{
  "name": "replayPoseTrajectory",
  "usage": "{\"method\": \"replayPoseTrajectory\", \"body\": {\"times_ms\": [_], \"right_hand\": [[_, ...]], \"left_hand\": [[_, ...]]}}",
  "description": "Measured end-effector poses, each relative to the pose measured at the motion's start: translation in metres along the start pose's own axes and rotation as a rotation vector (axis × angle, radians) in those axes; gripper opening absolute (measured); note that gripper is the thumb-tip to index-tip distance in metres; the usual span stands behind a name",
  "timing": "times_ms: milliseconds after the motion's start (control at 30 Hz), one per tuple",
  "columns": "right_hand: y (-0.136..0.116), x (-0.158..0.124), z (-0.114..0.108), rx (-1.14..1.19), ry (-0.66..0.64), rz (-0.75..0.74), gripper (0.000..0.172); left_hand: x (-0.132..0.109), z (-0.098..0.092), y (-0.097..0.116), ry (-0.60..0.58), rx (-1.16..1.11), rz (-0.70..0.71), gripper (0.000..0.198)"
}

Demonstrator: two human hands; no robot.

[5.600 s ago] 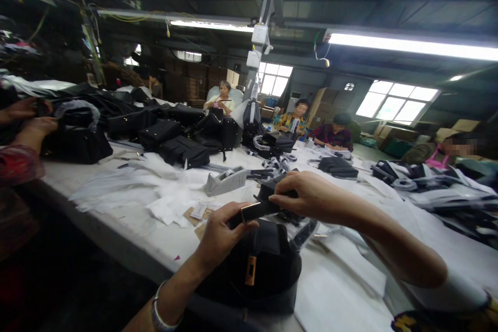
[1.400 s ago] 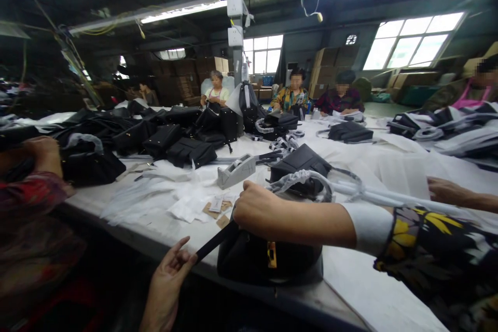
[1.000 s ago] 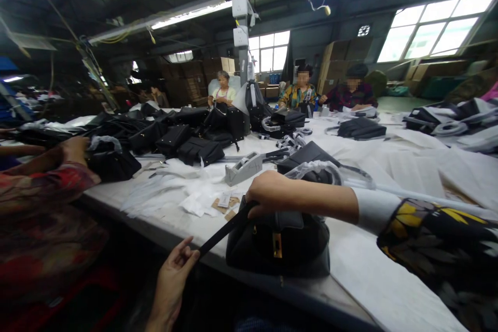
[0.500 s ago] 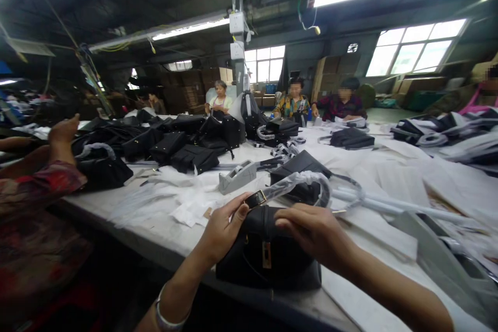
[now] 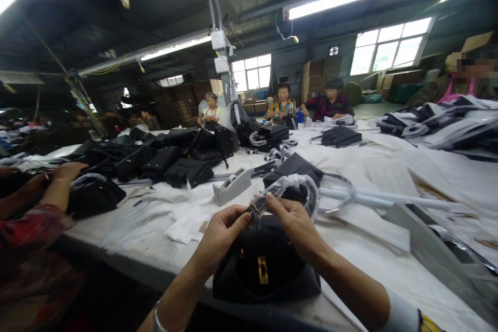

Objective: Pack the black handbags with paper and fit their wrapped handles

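Note:
A black handbag with a gold clasp stands at the table's near edge, in front of me. Its handle arches up behind the bag, wrapped in clear plastic. My left hand pinches the handle's black end at the gold buckle. Just right of the buckle, my right hand has its thumb and fingers closed on the plastic-wrapped handle. Part of the bag's upper right side is hidden behind my right hand.
Grey tape dispensers stand ahead and at the right. Black bags are heaped at the left and back. White sheets cover much of the table. A co-worker's arm reaches in at left; other people sit across.
My right hand has moved from the bag's top up to the plastic-wrapped handle beside the buckle. My left hand stays at the buckle, a little lower. The view has shifted slightly.

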State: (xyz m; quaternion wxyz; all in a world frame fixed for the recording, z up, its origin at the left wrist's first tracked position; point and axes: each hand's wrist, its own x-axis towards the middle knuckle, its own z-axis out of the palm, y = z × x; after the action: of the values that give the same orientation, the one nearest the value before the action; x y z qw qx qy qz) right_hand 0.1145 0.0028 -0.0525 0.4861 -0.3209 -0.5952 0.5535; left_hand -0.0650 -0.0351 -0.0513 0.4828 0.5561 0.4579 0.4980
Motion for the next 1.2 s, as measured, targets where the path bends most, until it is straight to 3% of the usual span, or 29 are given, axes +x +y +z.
{"method": "replayPoseTrajectory", "body": {"times_ms": [267,467,667,900,1067,1200], "right_hand": [[-0.001,0.008,-0.003,0.402,0.184,-0.008,0.042],[-0.004,-0.004,0.002,0.590,0.152,0.098,0.048],[0.005,-0.019,0.007,0.627,0.086,0.133,0.049],[0.009,-0.028,0.014,0.444,-0.026,0.052,0.044],[0.016,-0.025,0.017,0.397,0.066,0.032,0.038],[0.021,-0.029,0.025,0.440,0.125,0.022,0.044]], "left_hand": [[0.006,0.008,-0.002,-0.036,-0.039,-0.034,0.027],[0.009,0.014,-0.004,-0.051,-0.010,-0.028,0.026],[0.009,0.017,-0.008,-0.036,0.063,0.030,0.024],[0.011,0.021,-0.010,0.052,0.104,0.087,0.022],[0.010,0.023,-0.006,0.065,0.168,0.118,0.024],[0.009,0.024,-0.006,0.071,0.195,0.135,0.022]]}}
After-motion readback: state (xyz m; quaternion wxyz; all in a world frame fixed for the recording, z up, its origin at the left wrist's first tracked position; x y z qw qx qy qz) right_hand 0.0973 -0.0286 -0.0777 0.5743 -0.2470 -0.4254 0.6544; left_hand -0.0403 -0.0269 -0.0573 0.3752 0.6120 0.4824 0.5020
